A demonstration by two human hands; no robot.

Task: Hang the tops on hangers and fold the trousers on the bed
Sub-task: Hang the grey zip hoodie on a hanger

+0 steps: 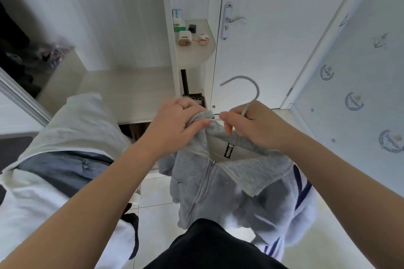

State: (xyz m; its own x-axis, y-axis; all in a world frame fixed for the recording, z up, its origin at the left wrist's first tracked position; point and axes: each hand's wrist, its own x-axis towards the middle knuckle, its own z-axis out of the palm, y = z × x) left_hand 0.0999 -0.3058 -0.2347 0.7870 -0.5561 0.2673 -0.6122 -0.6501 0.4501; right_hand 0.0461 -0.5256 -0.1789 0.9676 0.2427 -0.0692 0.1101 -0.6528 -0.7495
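Fingers of the left hand bunch and grip one shoulder of a grey zip-front fleece top, while the right hand pinches the neck of a grey fabric-covered hanger at the collar, hook rising clear; the hold looks meant to steady the hanger as the shoulder is worked over its arm. The top dangles in mid-air before a white wardrobe, with a white navy-striped garment behind it. A heap of cream, blue and white clothes lies left, seemingly yet to be sorted
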